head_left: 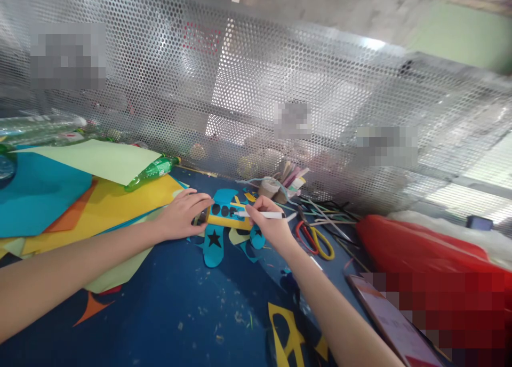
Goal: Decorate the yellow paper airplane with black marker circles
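A toy plane (230, 221) with a yellow body and blue wings lies on the blue table. Black dots run along its blue top strip, and a black star marks the near wing. My left hand (184, 216) is closed around its left end, which looks dark and see-through. In my right hand (270, 220) is a white marker (267, 215), pinched between fingers and thumb. Its tip meets the blue strip near the dots, or hovers just over it; I cannot tell which. Blue paper scraps lie around the plane.
Coloured paper sheets (116, 209) and a green bottle (154, 172) lie at left. Behind stand cups of pens (276, 188) before a perforated metal screen (256, 79). Scissors (316, 239), a tablet-like device (394, 319) and a red bag (420, 249) are at right. Yellow cut paper (286, 332) lies in front.
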The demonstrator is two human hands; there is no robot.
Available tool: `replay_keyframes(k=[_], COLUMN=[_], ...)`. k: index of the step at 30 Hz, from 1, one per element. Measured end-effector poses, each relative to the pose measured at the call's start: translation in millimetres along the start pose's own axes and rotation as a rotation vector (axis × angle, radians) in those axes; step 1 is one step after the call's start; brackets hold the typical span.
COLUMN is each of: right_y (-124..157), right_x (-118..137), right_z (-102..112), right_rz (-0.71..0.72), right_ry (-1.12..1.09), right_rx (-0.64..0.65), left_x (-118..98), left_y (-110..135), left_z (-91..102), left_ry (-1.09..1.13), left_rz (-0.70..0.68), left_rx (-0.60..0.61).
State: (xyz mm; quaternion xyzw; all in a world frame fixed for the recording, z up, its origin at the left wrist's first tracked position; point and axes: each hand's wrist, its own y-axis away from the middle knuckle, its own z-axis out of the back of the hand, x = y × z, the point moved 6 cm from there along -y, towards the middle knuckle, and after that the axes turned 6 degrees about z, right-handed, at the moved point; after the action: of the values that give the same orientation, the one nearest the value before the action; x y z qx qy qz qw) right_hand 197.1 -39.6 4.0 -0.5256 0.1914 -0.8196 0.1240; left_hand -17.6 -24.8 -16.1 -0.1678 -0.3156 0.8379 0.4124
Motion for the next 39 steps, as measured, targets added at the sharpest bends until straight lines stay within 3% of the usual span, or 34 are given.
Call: replay_keyframes(k=[39], right_y=[0.2], right_x=[0.7], right_z=[5.1], right_rz=[0.001], right_ry=[0.074], right_rx=[-0.030], left_x=[1.0], left_y=[0.3], left_z=[-0.8], left_ry=[0.010], left_rz=[0.019], left_rx=[0.024])
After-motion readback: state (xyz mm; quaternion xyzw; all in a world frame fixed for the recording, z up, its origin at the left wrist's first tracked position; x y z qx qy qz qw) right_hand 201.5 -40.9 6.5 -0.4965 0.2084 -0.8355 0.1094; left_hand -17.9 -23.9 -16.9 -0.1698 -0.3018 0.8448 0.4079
